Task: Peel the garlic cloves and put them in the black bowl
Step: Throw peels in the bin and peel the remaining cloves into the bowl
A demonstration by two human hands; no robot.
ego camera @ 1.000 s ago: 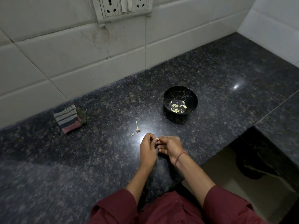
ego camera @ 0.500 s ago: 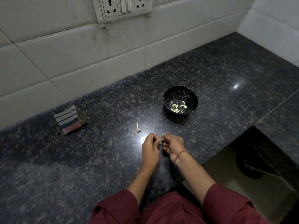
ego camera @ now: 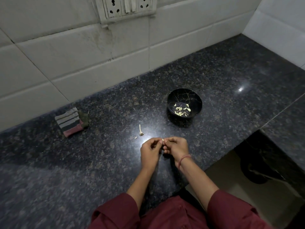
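Observation:
Over the dark granite counter my left hand (ego camera: 151, 150) and my right hand (ego camera: 176, 147) meet fingertip to fingertip, and both pinch one small pale garlic clove (ego camera: 162, 140) between them. Most of the clove is hidden by my fingers. The black bowl (ego camera: 170, 98) stands on the counter beyond my right hand, with several peeled pale cloves (ego camera: 181, 109) lying in its bottom. A bare garlic stem with its root end (ego camera: 140, 130) lies on the counter just beyond my left hand, with a small scrap of skin (ego camera: 135, 138) beside it.
A folded striped cloth (ego camera: 70, 121) lies at the left near the tiled wall. A socket panel (ego camera: 127, 5) is mounted on the wall above. The counter's front edge drops off at the right, with the floor and a dark object (ego camera: 257, 174) below.
My hands have shifted slightly between the frames while working the clove between the fingertips. The bowl, the stem and the cloth have not moved.

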